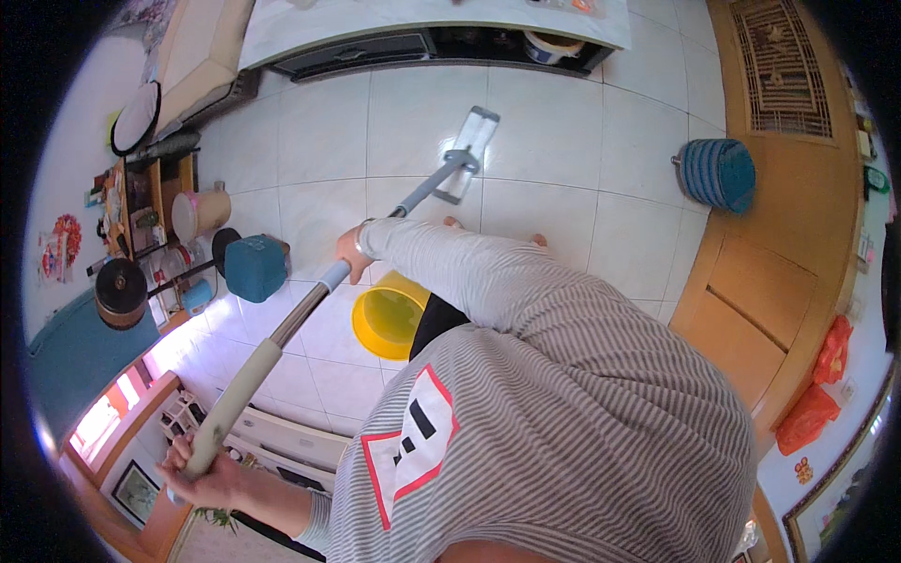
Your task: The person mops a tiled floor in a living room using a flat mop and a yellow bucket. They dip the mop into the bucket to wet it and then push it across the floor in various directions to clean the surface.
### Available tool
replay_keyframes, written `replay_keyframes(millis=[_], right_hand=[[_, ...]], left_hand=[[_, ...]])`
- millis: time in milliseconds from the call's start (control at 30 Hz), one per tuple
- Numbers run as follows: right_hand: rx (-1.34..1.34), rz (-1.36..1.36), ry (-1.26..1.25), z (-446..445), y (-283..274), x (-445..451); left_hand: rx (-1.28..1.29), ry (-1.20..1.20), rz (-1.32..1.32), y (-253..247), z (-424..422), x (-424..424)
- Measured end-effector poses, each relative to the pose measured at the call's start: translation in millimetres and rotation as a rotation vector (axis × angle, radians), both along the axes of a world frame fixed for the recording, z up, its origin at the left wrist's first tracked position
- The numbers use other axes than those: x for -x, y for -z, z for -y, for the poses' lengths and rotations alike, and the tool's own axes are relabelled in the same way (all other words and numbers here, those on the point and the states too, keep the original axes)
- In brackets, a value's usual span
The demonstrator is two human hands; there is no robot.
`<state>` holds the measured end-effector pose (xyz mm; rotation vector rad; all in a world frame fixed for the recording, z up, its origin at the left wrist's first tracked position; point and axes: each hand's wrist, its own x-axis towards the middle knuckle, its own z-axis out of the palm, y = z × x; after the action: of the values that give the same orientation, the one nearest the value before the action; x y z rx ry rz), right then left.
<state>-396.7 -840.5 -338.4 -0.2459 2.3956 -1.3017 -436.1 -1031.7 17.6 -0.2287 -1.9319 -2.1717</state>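
Note:
A flat mop with a metal pole slants across the left half of the view, its rectangular mop head (481, 129) out on the white tiles in front of me. My left hand (200, 473) grips the pale handle sleeve (236, 397) near its top end. Farther down the pole, my right hand (355, 252) is closed around it, with that arm crossing in front of my body. Beneath my right forearm stands a yellow bucket (362, 331) with greenish liquid in it, partly hidden by my arm and clothing. My feet show only in small part behind the arm.
A marble-topped table (436, 17) with dark drawers lies ahead. At right, a blue round stool (718, 176) stands by a wooden door (781, 183). On the left are a teal-covered stool (255, 269), a barbell (121, 285), a cylindrical bin (204, 214) and a wooden shelf (186, 172).

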Motion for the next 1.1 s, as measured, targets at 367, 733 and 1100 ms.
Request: replay_keyframes(millis=[367, 733, 1100], right_hand=[[0.008, 0.179, 0.606, -129, 70, -325], [-0.018, 0.371, 1.332, -49, 94, -571], [-0.493, -0.194, 1.939, 26, 88, -437]], left_hand=[[-0.108, 0.588, 0.480, 100, -156, -145], [0.102, 1.352, 0.523, 139, -217, -306], [0.028, 2.038, 0.259, 119, -177, -179]])
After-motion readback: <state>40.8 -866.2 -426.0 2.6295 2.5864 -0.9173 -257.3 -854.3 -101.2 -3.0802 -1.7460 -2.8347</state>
